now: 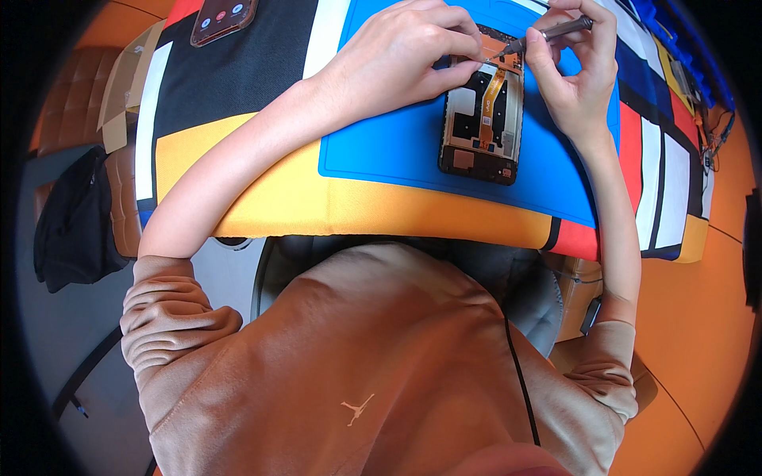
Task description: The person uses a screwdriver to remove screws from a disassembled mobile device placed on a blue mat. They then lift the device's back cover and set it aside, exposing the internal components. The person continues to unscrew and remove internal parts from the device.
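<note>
An opened smartphone (462, 163) lies on a blue work mat (373, 147), its inside facing up, with an orange ribbon cable (489, 107) running down its middle. My left hand (409, 54) reaches over its upper left side, thumb and fingers pinched together there; anything between the fingertips is hidden. In my right hand (578, 83) a dark, pen-like screwdriver (563, 29) is gripped between thumb and fingers. Its thin tip points down to the left, at the upper part of the phone, close beside my left fingertips.
Another phone (224, 20) with a lit screen rests on the colour-blocked tablecloth (238, 159) at the far left. Beyond the table's left side are a cardboard box (127, 91) and a black cloth bag (79, 222). Cables (714, 131) hang near the right edge.
</note>
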The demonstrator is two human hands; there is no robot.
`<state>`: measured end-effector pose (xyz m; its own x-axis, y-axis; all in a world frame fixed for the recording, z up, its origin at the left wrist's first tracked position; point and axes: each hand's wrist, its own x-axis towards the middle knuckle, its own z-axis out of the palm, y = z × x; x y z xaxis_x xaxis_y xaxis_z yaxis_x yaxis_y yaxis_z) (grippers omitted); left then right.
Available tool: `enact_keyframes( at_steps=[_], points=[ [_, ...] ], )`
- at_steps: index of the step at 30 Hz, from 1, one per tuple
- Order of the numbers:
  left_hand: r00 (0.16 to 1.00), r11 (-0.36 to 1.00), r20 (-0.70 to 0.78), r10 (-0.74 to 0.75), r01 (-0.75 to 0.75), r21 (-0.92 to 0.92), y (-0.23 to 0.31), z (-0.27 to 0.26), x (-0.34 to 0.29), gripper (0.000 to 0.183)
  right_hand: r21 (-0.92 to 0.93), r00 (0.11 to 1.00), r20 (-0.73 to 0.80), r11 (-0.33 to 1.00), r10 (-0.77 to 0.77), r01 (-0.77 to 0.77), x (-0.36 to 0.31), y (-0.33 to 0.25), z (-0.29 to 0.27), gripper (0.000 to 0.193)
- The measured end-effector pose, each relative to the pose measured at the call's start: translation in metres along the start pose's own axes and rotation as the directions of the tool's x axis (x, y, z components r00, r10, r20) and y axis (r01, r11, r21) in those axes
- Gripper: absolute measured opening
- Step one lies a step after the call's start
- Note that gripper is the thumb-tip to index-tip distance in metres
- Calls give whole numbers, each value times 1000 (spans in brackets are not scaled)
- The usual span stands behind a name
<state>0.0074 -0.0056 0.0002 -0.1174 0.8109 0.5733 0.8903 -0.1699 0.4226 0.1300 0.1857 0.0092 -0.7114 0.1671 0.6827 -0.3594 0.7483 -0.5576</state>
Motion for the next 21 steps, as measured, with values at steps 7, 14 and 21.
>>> enact_keyframes(
  at_steps=[7,14,21],
  points=[
    [1000,1000,-26,4,-4,-1,-2,3,-2,11,24,999,33,1000,15,-16,1,-1,-3,40],
    [1000,1000,-22,-1,1,7,-2,4,-2,12,-78,998,3,995,-69,70,0,-1,1,40],
    [1000,1000,-11,-3,3,8,-1,2,-2,12,-80,998,11,995,-56,57,0,-2,-1,41]
  ],
)
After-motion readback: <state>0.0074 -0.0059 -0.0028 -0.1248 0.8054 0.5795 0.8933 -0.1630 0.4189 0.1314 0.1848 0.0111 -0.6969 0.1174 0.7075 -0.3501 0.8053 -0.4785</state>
